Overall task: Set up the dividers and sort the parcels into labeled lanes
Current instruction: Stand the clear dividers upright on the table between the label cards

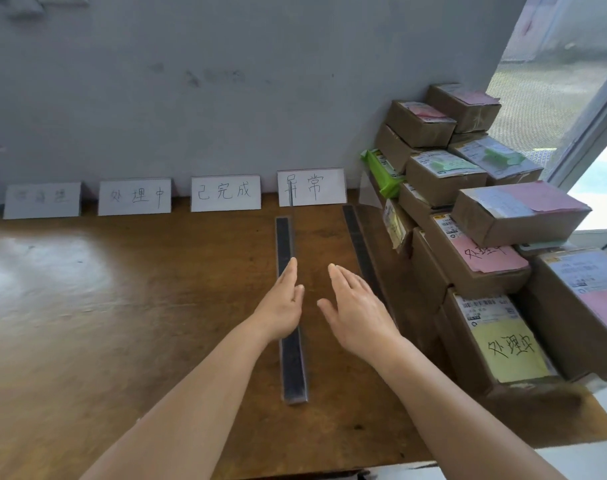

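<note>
Two dividers on the bench, both running from the label cards toward the person. Near divider starts in front of the fourth card, far divider just right of it, so the two fence one lane under that card.

Left hand flat, fingers straight, lying along the near divider, apparently steadying or squaring it. Right hand spread, holding nothing, between the dividers; contact with the bench cannot be told.

Three other cards stand left of the fourth, no dividers before them yet. Parcels stacked unsorted right of the far divider, several with coloured notes, likely lane markers.
</note>
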